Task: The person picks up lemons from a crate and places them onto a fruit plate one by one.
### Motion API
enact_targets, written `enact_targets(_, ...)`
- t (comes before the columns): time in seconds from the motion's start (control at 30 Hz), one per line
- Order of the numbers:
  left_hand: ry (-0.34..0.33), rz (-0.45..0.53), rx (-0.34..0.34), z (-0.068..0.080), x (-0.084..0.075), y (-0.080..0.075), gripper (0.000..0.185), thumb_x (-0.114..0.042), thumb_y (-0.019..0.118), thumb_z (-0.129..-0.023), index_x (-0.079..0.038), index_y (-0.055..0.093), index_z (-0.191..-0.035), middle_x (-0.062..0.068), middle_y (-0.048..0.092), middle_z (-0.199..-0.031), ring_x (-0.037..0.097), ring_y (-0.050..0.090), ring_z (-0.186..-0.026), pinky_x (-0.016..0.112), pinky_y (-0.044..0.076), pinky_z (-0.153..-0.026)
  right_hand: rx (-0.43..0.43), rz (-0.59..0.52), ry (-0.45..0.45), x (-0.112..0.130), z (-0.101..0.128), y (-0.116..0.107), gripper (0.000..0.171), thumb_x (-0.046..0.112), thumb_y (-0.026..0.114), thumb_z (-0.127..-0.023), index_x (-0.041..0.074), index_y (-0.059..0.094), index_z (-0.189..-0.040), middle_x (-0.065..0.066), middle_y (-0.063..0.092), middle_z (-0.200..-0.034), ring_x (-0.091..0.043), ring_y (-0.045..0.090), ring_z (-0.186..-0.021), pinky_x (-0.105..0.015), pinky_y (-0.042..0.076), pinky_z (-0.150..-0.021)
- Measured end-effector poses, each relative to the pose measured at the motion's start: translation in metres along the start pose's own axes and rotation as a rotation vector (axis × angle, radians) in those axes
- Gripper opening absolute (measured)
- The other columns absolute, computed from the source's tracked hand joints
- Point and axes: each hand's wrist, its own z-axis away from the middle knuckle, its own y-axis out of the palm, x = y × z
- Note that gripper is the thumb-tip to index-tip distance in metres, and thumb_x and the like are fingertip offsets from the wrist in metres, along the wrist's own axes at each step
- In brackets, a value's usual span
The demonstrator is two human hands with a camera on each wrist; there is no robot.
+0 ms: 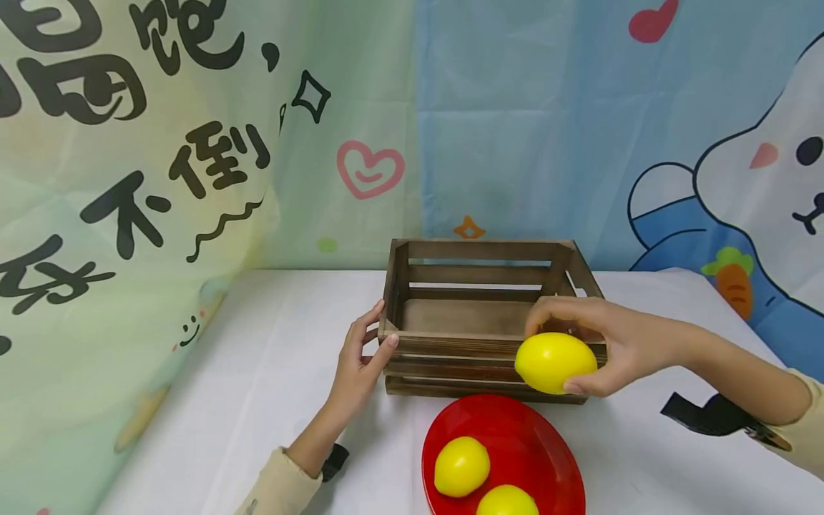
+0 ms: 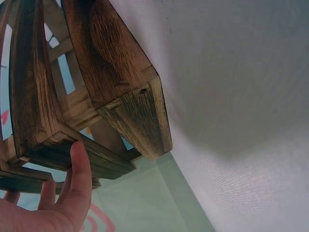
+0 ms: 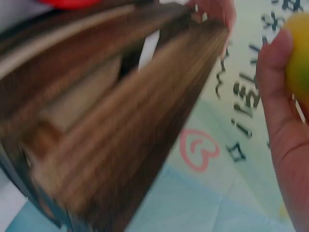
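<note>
A brown slatted wooden crate (image 1: 463, 366) stands on the white-covered table. My left hand (image 1: 362, 355) grips its front left corner, thumb on the front and fingers along the left side; the left wrist view shows that hand (image 2: 65, 203) against the slats. Between the thumb and fingers of my right hand (image 1: 611, 336) is a yellow lemon (image 1: 555, 363), held in front of the crate's upper front right edge. In the right wrist view the lemon (image 3: 299, 58) is partly cut off by the frame. Two more lemons, one of them a lemon (image 1: 462, 466) farther left, lie on a red plate (image 1: 534, 443).
Behind the crate hangs a printed cloth backdrop (image 1: 502, 143) with lettering, hearts and a white cartoon animal. The red plate sits just in front of the crate on the white tablecloth (image 1: 669, 443). A black strap (image 1: 702, 415) is by the right wrist.
</note>
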Motion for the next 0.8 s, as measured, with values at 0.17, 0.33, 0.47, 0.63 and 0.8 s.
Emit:
enact_targets(0.17,0.005,0.006,-0.005,0.001,-0.001,-0.001,0.056,-0.026,0.059,-0.097,-0.031,0.038,-0.149,0.004,0.044,-0.143,0.033,0.051,-0.123,0.041,0.047,-0.083,-0.056,-0.018,0.06,0.01,0.002,0.023,0.053,0.017,0.079,-0.074,0.019,0.053,-0.121,0.003,0.058,-0.113,-0.014,0.06,-0.091,-0.033,0.058,-0.068)
enact_targets(0.33,0.01,0.016,-0.009,0.0,-0.001,0.0,0.056,-0.023,0.06,-0.097,-0.028,0.039,-0.149,0.006,0.044,-0.143,0.036,0.051,-0.122,0.042,0.047,-0.083,-0.031,-0.068,0.092,0.009,0.01,0.042,0.054,0.022,0.078,-0.076,0.02,0.051,-0.123,0.003,0.057,-0.116,-0.014,0.057,-0.098,-0.034,0.057,-0.069)
enact_targets(0.47,0.014,0.019,-0.012,0.0,-0.001,0.001,0.056,-0.022,0.059,-0.097,-0.027,0.039,-0.149,0.006,0.044,-0.143,0.034,0.052,-0.122,0.041,0.048,-0.082,-0.005,-0.134,0.15,0.003,0.018,0.057,0.051,0.025,0.076,-0.078,0.019,0.051,-0.123,0.001,0.056,-0.118,-0.016,0.055,-0.103,-0.035,0.057,-0.073)
enact_targets(0.63,0.011,0.017,-0.012,0.0,-0.001,0.0,0.056,-0.023,0.059,-0.097,-0.028,0.039,-0.149,0.005,0.044,-0.143,0.031,0.052,-0.122,0.039,0.048,-0.081,0.021,-0.182,0.234,-0.009,0.027,0.075,0.048,0.028,0.073,-0.08,0.021,0.052,-0.122,0.001,0.055,-0.118,-0.017,0.056,-0.103,-0.034,0.056,-0.076)
enact_targets(0.8,0.013,0.012,-0.007,-0.001,0.0,0.0,0.055,-0.022,0.059,-0.097,-0.027,0.039,-0.149,0.007,0.045,-0.143,0.033,0.052,-0.123,0.039,0.049,-0.082,0.01,-0.167,0.306,-0.019,0.034,0.092,0.046,0.03,0.073,-0.081,0.02,0.052,-0.121,0.002,0.055,-0.117,-0.018,0.056,-0.102,-0.031,0.055,-0.078)
